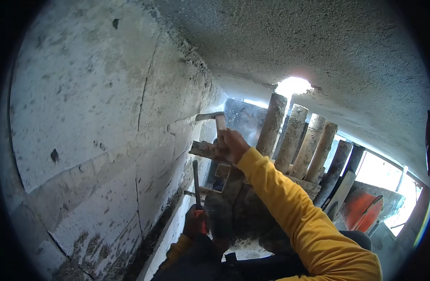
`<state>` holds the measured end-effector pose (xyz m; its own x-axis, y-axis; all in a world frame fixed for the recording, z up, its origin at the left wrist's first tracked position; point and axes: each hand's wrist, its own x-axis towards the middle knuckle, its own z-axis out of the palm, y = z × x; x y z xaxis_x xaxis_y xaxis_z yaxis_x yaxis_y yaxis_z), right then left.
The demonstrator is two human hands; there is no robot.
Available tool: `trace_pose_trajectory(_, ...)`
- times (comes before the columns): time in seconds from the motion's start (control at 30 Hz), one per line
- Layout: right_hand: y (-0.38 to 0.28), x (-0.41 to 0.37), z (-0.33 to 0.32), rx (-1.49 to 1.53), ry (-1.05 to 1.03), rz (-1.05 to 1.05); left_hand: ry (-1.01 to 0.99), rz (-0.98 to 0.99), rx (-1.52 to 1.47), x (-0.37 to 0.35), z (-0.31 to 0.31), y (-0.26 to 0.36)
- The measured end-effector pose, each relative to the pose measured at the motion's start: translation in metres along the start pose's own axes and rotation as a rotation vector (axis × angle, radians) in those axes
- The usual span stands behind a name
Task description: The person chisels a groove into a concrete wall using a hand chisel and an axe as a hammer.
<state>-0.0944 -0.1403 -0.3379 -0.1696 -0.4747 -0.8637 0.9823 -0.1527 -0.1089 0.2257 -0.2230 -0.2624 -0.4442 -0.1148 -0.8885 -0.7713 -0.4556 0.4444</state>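
Note:
My right hand (233,146), at the end of a yellow sleeve, is closed around the pale handle of a hammer (209,116). The hammer's long, slightly curved head is raised close to the grey block wall (107,117). Lower down, my left hand (191,225) is in shadow, its fingers wrapped around the orange grip of a chisel-like tool (196,183). The tool's dark shaft points upward, and its tip is apart from the hammer. Just below my right hand, a rough piece of wood (202,149) juts toward the wall.
Several round wooden posts (293,133) stand to the right, reaching toward the rough concrete ceiling (290,42). An orange round object (362,210) is near the bright opening at far right. Dark debris (151,250) lies along the wall's foot.

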Motion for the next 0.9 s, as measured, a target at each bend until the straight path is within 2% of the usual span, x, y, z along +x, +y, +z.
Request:
trace_pose_trajectory(0.03, -0.002, -0.023, 0.001, -0.098, 0.037, -0.056, -0.053, -0.037, -0.167, 0.004, -0.007, -0.003)
trace_pose_trajectory(0.07, -0.001, -0.038, -0.008, -0.222, -0.045, -0.112, -0.062, -0.057, -0.197, -0.001, -0.001, 0.014)
trace_pose_trajectory(0.17, -0.012, -0.085, -0.023, -0.528, -0.006, -0.143, -0.11, -0.164, -0.396, -0.001, 0.007, 0.056)
trace_pose_trajectory(0.27, -0.027, -0.112, -0.061, -0.759, -0.081, -0.368, -0.096, -0.214, -0.411, 0.002, 0.018, 0.084)
trace_pose_trajectory(0.37, -0.04, -0.175, -0.066, -1.333, -0.006, -0.797, -0.194, -0.189, -0.569, 0.014, 0.035, 0.102)
trace_pose_trajectory(0.47, -0.041, -0.224, -0.093, -1.545, 0.02, -1.143, -0.224, -0.183, -0.62, 0.029, 0.051, 0.12)
trace_pose_trajectory(0.53, -0.038, -0.239, -0.132, -1.562, 0.086, -1.078, -0.217, -0.155, -0.61, 0.043, 0.057, 0.125)
trace_pose_trajectory(0.6, -0.046, -0.258, -0.111, -1.592, 0.127, -0.997, -0.213, -0.129, -0.701, 0.067, 0.064, 0.124)
trace_pose_trajectory(0.7, -0.053, -0.276, -0.095, -1.6, -0.056, -0.545, -0.207, -0.093, -0.813, 0.093, 0.075, 0.128)
trace_pose_trajectory(0.77, -0.048, -0.279, -0.088, -1.57, 0.023, -0.613, -0.14, -0.055, -0.856, 0.109, 0.086, 0.135)
trace_pose_trajectory(0.83, -0.047, -0.276, -0.086, -1.619, 0.075, -0.678, -0.18, -0.062, -0.934, 0.138, 0.084, 0.135)
trace_pose_trajectory(0.9, -0.045, -0.263, -0.088, -1.586, 0.022, -1.075, -0.151, -0.071, -1.015, 0.157, 0.086, 0.142)
